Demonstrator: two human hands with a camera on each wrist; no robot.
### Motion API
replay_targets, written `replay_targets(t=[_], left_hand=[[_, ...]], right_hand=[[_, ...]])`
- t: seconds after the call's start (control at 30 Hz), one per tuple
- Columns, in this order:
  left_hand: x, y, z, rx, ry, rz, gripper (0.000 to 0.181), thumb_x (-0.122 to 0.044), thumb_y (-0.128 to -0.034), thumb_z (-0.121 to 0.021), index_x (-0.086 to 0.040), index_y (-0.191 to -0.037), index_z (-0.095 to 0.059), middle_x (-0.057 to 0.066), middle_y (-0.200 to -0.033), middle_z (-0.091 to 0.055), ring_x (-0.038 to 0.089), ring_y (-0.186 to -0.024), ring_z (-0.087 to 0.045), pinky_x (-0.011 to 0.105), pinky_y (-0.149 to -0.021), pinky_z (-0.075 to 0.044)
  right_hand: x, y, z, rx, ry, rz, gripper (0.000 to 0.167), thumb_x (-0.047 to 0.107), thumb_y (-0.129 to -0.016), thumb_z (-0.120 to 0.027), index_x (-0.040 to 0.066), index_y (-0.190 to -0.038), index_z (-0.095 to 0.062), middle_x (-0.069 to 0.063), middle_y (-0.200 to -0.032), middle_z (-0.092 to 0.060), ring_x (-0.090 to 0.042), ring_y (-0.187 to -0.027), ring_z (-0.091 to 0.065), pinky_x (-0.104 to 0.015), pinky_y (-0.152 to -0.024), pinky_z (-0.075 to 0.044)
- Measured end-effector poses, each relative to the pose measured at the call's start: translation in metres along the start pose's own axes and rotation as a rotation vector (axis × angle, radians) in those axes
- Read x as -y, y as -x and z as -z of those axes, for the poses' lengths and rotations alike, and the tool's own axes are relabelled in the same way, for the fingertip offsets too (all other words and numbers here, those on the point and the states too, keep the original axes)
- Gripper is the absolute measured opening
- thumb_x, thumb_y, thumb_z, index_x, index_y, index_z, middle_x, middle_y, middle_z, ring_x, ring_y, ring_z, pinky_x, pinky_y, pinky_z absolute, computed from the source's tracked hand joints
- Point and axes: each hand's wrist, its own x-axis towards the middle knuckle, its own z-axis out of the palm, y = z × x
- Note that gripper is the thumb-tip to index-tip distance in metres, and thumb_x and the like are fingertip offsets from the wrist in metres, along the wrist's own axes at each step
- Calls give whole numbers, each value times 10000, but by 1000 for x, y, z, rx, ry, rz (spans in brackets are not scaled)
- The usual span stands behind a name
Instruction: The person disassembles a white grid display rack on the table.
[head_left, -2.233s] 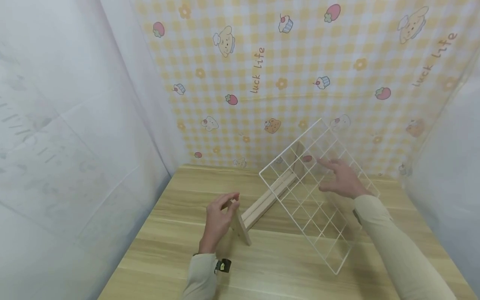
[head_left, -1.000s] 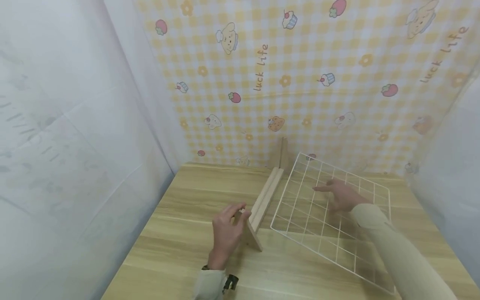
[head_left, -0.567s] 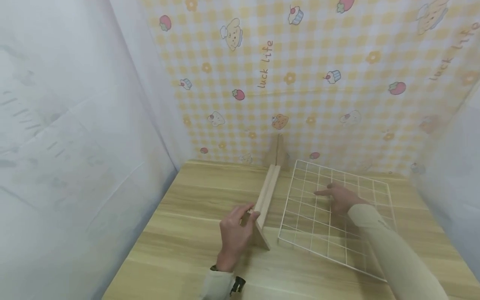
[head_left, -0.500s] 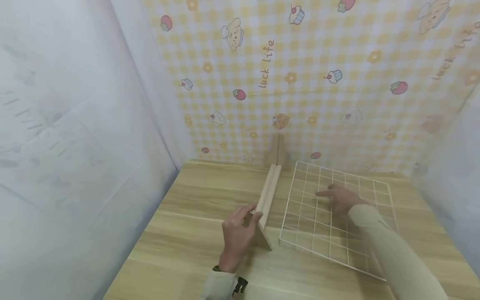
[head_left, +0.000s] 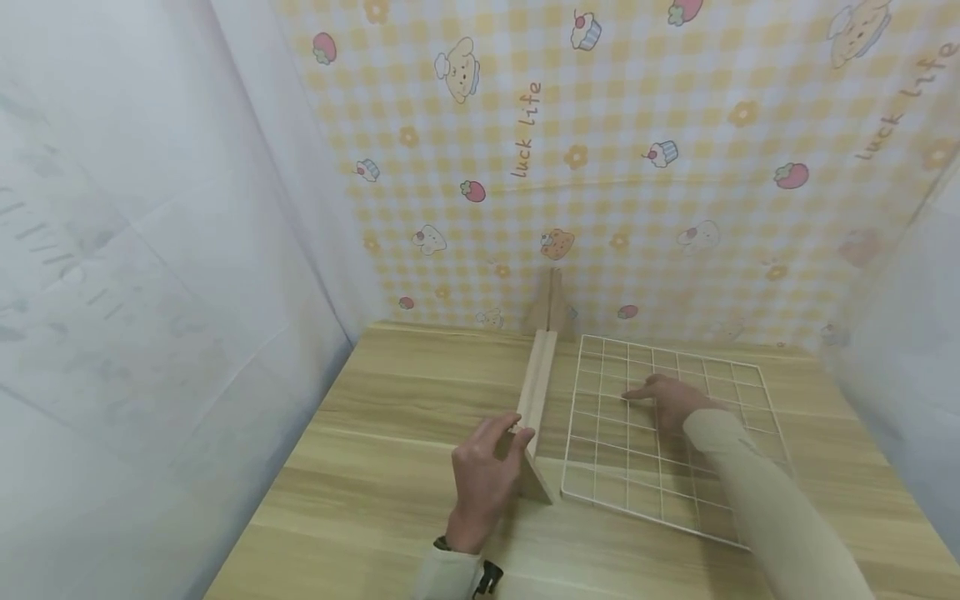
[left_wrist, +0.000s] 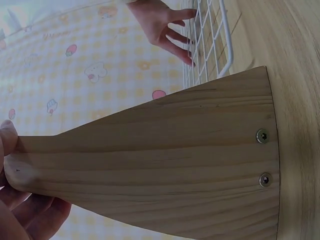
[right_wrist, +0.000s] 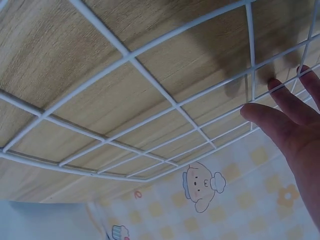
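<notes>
My left hand [head_left: 483,479] pinches the narrow top of the near end panel of a wooden stand [head_left: 538,383]. In the left wrist view that end panel [left_wrist: 165,165] shows its wood grain and two metal screws low down. A long bar runs from it to a similar far end by the cloth. To the right, a white wire grid panel [head_left: 652,520] lies low and nearly flat over the tabletop. My right hand [head_left: 671,400] is at the grid with fingers extended; in the right wrist view its fingertips meet the wires. Whether the whole grid touches the table cannot be told.
The wood-grain tabletop [head_left: 375,417] ends at a yellow checked cloth [head_left: 570,200] with cartoon prints. White sheets hang at the left [head_left: 150,250] and the right [head_left: 915,333]. The stand's far end is close to the cloth.
The grid has come down from a steep tilt to nearly flat and turned, with the right hand following. The left hand has swung the stand round until it points away, moving right.
</notes>
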Motion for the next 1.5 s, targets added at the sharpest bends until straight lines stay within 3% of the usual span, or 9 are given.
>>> replay_targets(t=[0.5, 0.8, 0.97, 1.1, 1.3, 1.5], left_hand=[[-4, -1, 2, 1, -13, -7, 264, -283, -924, -728, -23, -960, -755, 111, -902, -785, 201, -775, -775, 250, -653, -625], [-4, -3, -4, -7, -17, -4, 253, -271, -908, -745, -22, -956, -755, 115, -893, -783, 194, -762, -772, 232, -671, -621], [-4, -2, -5, -12, -34, 5, 232, -255, -901, -755, -27, -944, -754, 99, -886, -783, 183, -754, -770, 234, -655, -620], [-6, -2, -5, -9, -25, 12, 226, -252, -901, -755, -31, -947, -753, 99, -895, -784, 184, -771, -772, 244, -666, -623], [-9, -2, -11, 1, -25, 6, 212, -242, -889, -768, -37, -940, -753, 92, -900, -786, 179, -802, -775, 249, -690, -627], [-11, -2, -11, 3, -42, 7, 204, -219, -858, -794, -41, -947, -752, 87, -905, -787, 165, -797, -774, 238, -673, -622]], right_hand=[[0, -11, -3, 24, 52, -2, 909, -235, -617, -701, 306, -1345, -637, -334, -1479, -422, -597, -1298, -447, -250, -581, -554], [5, -12, 1, 25, 81, 4, 897, -205, -576, -742, 269, -1333, -652, -333, -1430, -474, -591, -1257, -486, -474, -777, -612], [5, -14, -2, 0, 94, 11, 858, -197, -575, -712, 258, -1301, -678, -341, -1410, -495, -597, -1243, -501, -614, -894, -561], [0, -17, -8, -18, 93, 4, 841, -187, -597, -693, 279, -1296, -680, -342, -1429, -488, -593, -1268, -489, -644, -961, -519], [-4, -17, -13, 0, 39, -43, 825, -201, -642, -652, 300, -1296, -677, -340, -1470, -447, -612, -1318, -424, -438, -783, -599], [-2, -15, -14, 1, 7, -37, 797, -205, -672, -610, 265, -1313, -667, -349, -1486, -421, -622, -1324, -412, -261, -611, -543]])
